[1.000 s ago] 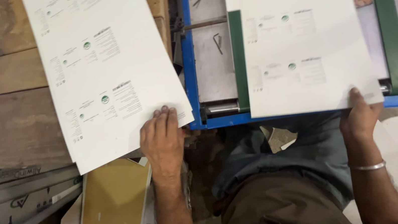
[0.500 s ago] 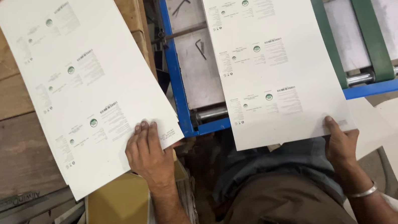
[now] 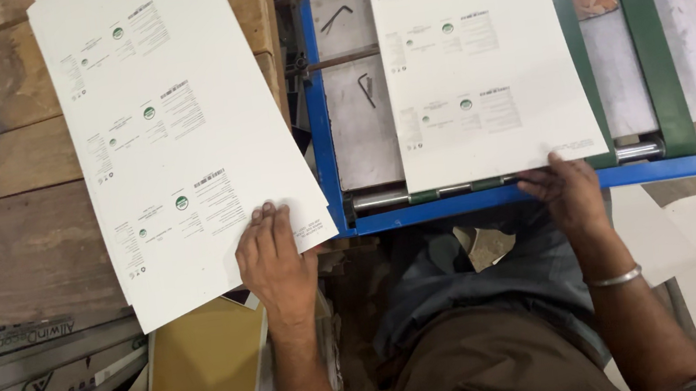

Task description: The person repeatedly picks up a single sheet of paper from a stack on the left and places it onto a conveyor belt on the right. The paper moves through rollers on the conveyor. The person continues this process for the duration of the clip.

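Left hand point(image 3: 274, 253) flat, fingers spread, pressing printed card sheet point(image 3: 181, 136) on wooden bench left of blue machine frame point(image 3: 323, 137); right hand point(image 3: 567, 188) pinching 2nd sheet point(image 3: 481, 55) near edge inside frame; prob. light, semi-stiff, slippery, best gripped at edges.

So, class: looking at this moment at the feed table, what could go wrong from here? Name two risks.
1. The right hand rests at the near edge of the printed sheet beside the metal roller; fingers could be pinched.
2. The left hand presses a sheet stack overhanging the wooden table; it might slip off.
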